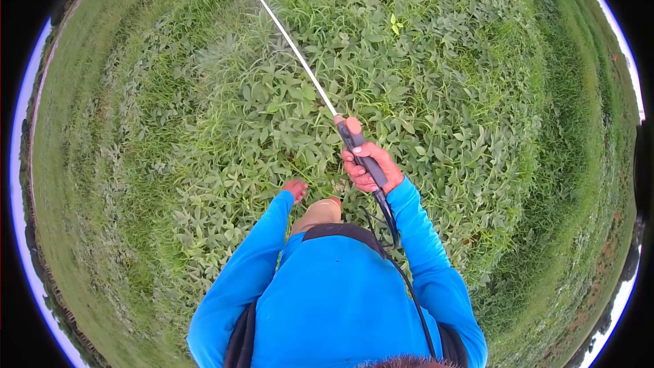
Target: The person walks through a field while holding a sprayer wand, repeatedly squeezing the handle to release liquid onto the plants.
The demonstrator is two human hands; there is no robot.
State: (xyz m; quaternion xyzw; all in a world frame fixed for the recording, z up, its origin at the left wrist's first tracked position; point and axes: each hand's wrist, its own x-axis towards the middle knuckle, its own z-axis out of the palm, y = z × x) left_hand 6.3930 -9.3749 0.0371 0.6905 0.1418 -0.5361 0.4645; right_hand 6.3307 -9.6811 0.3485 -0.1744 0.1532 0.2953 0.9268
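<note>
My right hand (373, 167) is wrapped around the dark handle of a sprayer wand (296, 51), with the thumb lying along the top. The wand's long pale tube slants up and to the left over the plants, and a faint mist hangs around its nozzle end. A black hose (388, 221) runs from the handle back toward my body. My left hand (296, 189) hangs low beside my leg, fingers loosely curled, with nothing visible in it. Leafy green plants (293, 99) lie beneath both hands.
Tall grass (231, 75) grows among the leafy plants. A darker grassy strip (555, 163) runs along the right side. Dark straps (238, 337) cross the sides of my blue shirt. My bent leg (319, 215) stands among the plants.
</note>
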